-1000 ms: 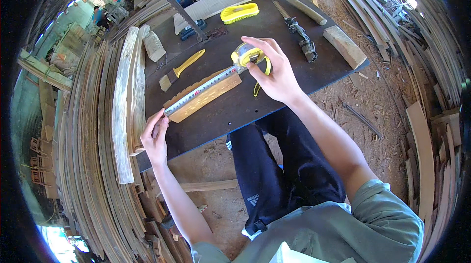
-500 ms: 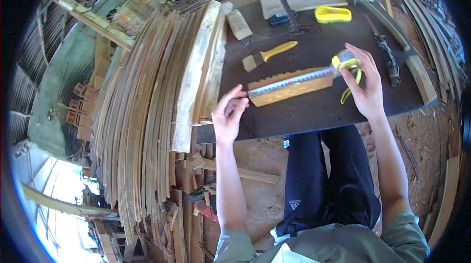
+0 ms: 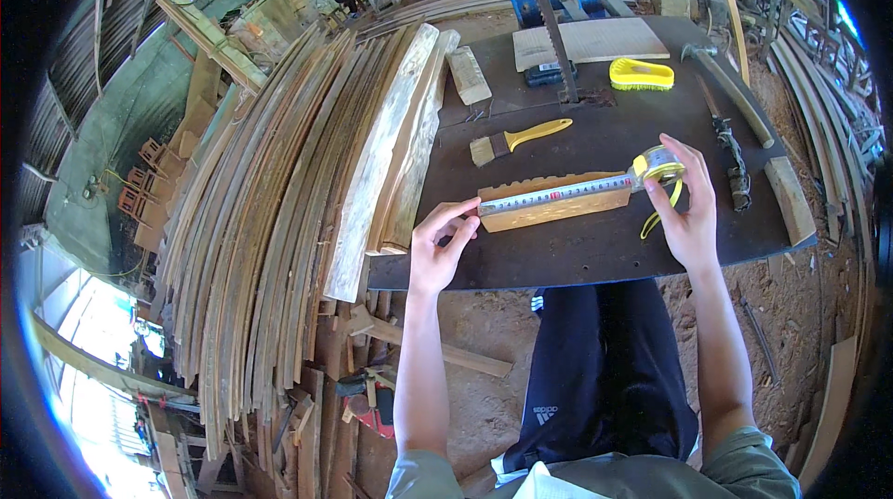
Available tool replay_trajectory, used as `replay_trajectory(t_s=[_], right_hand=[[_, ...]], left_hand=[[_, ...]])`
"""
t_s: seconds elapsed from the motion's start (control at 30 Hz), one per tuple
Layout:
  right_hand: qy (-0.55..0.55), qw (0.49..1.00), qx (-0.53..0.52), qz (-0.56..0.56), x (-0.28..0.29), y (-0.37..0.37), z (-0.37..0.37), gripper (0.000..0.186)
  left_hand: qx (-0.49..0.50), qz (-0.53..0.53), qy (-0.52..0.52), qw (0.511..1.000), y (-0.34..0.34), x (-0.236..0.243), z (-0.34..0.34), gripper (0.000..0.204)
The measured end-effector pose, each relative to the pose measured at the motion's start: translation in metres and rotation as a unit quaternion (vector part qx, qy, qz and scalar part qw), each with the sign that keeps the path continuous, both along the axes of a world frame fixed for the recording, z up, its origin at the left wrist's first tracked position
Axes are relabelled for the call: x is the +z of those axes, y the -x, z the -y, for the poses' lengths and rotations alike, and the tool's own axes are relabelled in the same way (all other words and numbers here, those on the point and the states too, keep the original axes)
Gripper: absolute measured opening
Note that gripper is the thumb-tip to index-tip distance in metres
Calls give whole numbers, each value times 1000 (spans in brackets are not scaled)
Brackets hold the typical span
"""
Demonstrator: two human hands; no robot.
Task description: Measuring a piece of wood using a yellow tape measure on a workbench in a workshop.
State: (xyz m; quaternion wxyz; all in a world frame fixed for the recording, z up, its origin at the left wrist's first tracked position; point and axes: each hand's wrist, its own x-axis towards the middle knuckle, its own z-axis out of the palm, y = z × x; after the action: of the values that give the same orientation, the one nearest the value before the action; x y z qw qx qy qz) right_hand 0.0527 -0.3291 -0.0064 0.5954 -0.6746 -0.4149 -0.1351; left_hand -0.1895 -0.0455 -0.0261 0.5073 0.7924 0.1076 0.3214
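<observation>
Head view: left hand [image 3: 440,248] fingers [image 3: 462,216] pinch the free tip of the tape blade [image 3: 556,194] at the left end of the wood block [image 3: 554,201]. Right hand [image 3: 686,211] fingers grasp the yellow tape measure case [image 3: 657,165] just past the block's right end. Blade lies stretched along the block's top, mid dark tabletop [image 3: 577,252]. Yellow-handled brush [image 3: 517,139] behind, apart. Scrub brush [image 3: 641,75] and hammer [image 3: 730,85] farther back. Plank stack [image 3: 279,201] off left edge.

Judgement: keep blade taut, flat, parallel to the block's long edge, tip flush with the end, then read.
</observation>
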Motion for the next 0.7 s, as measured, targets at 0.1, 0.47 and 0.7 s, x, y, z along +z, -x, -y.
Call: replay_trajectory(t_s=[0.1, 0.47, 0.7], right_hand=[[2, 1000, -20, 21, -1, 1, 1, 57], [21, 1000, -17, 1, -1, 3, -3, 68], [19, 1000, -24, 5, -3, 0, -3, 71]], left_hand=[[-1, 0, 2, 1000, -3, 1, 2, 30], [20, -12, 5, 1000, 0, 2, 2, 28], [19, -2, 12, 1000, -5, 2, 2, 28]])
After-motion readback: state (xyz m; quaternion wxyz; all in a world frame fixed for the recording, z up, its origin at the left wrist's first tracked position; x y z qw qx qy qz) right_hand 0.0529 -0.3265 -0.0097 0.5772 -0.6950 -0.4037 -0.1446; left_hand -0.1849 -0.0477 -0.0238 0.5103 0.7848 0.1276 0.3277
